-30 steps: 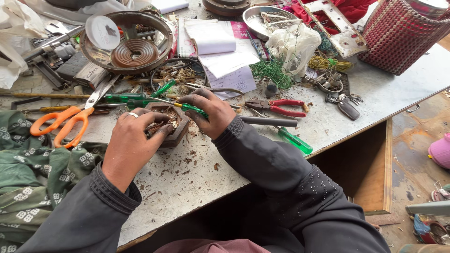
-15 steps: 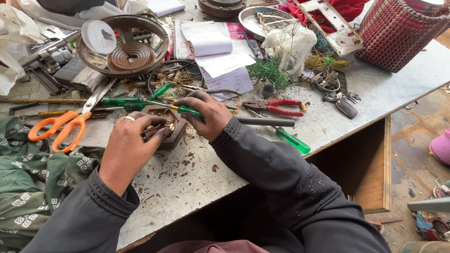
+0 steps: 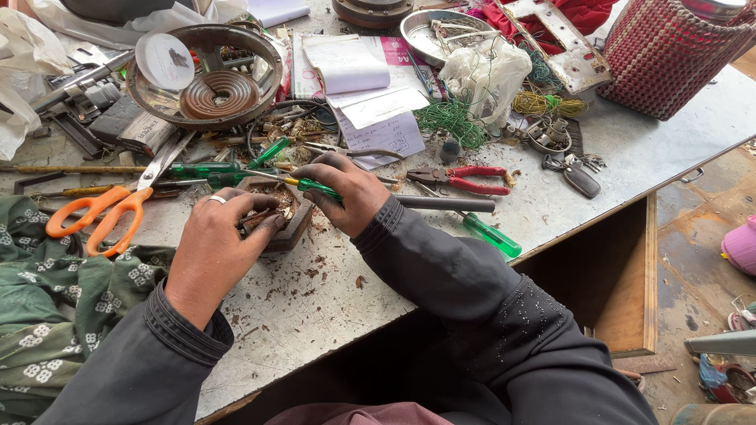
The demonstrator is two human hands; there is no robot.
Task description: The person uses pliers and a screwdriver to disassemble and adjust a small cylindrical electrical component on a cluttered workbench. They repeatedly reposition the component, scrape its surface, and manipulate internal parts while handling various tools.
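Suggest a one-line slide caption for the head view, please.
Left hand steadies a small brown block while right hand works it with a green screwdriver.

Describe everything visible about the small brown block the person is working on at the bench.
The brown block is a small, dark, angular piece, wood-like or rusty, lying on the scratched grey bench. Its open top holds tangled copper-coloured bits. The left hand grips its near side, fingers over the edge. The right hand holds a green-handled screwdriver over it; the tip is hard to see. Brown crumbs lie scattered around it.
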